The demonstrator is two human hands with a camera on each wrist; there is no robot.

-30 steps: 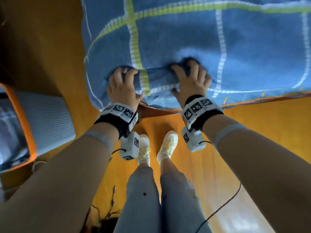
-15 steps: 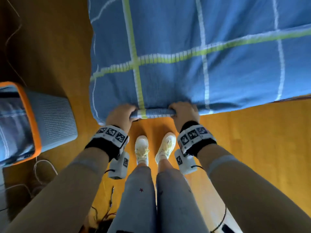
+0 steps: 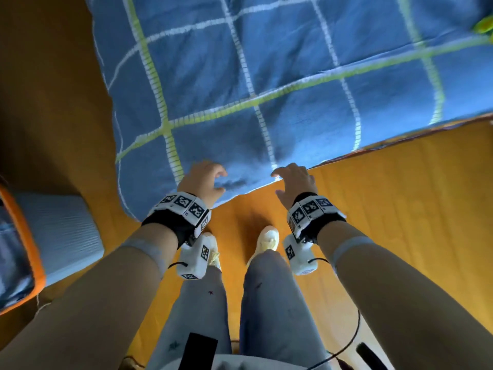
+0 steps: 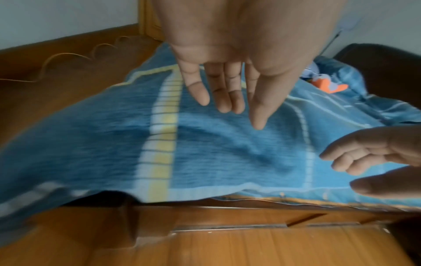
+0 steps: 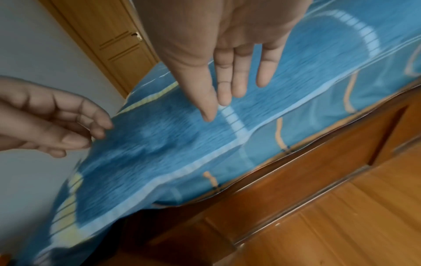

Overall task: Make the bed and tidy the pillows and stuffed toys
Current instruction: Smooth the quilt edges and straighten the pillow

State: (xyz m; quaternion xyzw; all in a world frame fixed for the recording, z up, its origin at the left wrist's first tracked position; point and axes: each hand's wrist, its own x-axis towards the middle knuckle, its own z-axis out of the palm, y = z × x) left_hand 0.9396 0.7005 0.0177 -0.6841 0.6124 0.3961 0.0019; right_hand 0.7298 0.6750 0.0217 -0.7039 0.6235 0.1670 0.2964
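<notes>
Wooden floor fills the lower frame; a blue checked blanket covers the bed across the top. Left hand and right hand, fingers relaxed and holding nothing, hover at its near edge. Spreading seems finished; smoothing probably comes next.

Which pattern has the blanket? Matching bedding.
Blue blanket with white and yellow-green checks; head view.

Grey box crowds the left; bare floor lies open rightward.
</notes>
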